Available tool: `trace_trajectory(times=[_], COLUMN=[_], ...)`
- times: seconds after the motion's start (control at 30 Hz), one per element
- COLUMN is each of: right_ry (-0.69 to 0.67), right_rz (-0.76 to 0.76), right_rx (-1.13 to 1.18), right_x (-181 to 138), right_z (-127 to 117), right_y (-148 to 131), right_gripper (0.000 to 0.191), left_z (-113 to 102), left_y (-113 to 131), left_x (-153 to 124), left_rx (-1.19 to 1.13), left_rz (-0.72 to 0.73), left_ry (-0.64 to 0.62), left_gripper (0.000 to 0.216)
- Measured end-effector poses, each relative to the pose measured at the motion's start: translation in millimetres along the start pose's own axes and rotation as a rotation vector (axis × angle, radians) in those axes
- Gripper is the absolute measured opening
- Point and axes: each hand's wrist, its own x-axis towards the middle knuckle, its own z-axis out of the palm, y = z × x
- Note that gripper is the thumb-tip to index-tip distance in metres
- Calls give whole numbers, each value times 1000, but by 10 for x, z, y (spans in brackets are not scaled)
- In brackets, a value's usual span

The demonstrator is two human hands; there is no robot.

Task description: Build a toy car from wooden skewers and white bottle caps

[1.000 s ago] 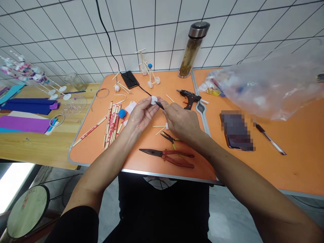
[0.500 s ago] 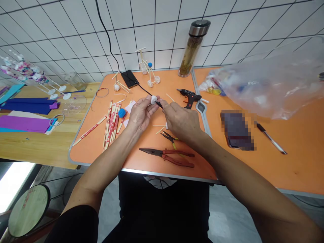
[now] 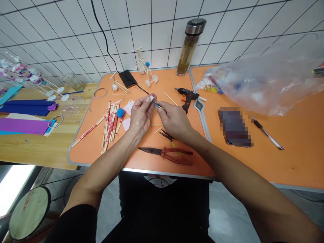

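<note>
Near the middle of the orange table, my left hand pinches a small white round piece between thumb and fingers. Gripped in my right hand is a thin dark tool, its tip against or very close to the white piece; its kind is mostly hidden by my fingers. Red-handled long-nose pliers lie below my hands, beside smaller yellow-handled pliers. To the left are chopsticks in red-printed wrappers and a blue cap. Small stick models with wheels stand behind.
A black glue gun lies right of my hands, near the table seam. Behind it stands a tall glass tea bottle. A plastic bag, a phone and a pen occupy the right. A black cable hangs along the wall.
The white piece now shows its edge more than its face. My right hand has turned a little, showing more of the tool. The whole view has shifted slightly.
</note>
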Motion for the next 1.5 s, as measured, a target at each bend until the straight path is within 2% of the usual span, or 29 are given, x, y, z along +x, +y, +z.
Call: trace_trajectory(times=[0.1, 0.17, 0.23, 0.27, 0.33, 0.4, 0.47, 0.5, 0.57, 0.67, 0.73, 0.8, 0.87, 0.9, 1.0, 1.1, 1.17, 1.3, 1.5], right_ry=[-111, -176, -141, -95, -22, -9, -16, -12, -24, -227, -279, -143, 2, 28, -15, -45, -49, -50, -97], right_rz=[203, 316, 264, 191, 49, -9, -12, -8, 60, 301, 362, 249, 80, 16, -55, -77, -107, -151, -105], right_rx=[613, 781, 632, 455, 14, -330, -395, -310, 29, 628, 759, 566, 208, 40, -321, -564, -662, -715, -706], right_x=[68, 91, 81, 64, 18, -21, -29, -19, 23, 92, 110, 96, 54, 28, -47, -90, -101, -113, -146], right_z=[-27, -44, -41, -29, 10, 50, 61, 51, -1, -90, -106, -78, -29, -5, 40, 71, 99, 154, 198], right_y=[60, 77, 71, 63, 39, 18, 5, 3, 6, 32, 63, 98, 122, 125, 96, 44, 12, -60, -166], right_gripper=[18, 22, 17, 17, 28, 38, 40, 36, 23, 14, 15, 13, 26, 35, 49, 53, 54, 58, 66], left_z=[-2, -3, -6, -8, -12, -14, -12, -10, -8, -10, -19, -36, -58, -68, -86, -71, -50, -11, 12], left_y=[1, 2, -2, -6, -19, -35, -49, -55, -64, -69, -60, -33, 14, 41, 109, 109, 79, 33, -27], left_x=[5, 8, 10, 11, 11, 9, 6, 3, -2, -1, 15, 45, 86, 107, 155, 165, 153, 109, 57], left_rx=[0, 3, 2, 1, 6, 16, 29, 34, 35, 24, 23, 31, 41, 47, 75, 120, 140, 74, -47], left_rz=[-2, -1, 9, 17, 29, 36, 36, 37, 37, 37, 25, -3, -38, -54, -105, -174, -220, -270, -199], left_ry=[3, -7, -16, -18, -17, -5, 9, 12, 0, -43, -73, -110, -147, -157, -142, -132, -147, -180, -157], left_gripper=[16, 16, 17, 17, 19, 22, 25, 25, 25, 22, 20, 18, 18, 19, 18, 41, 50, 52, 44])
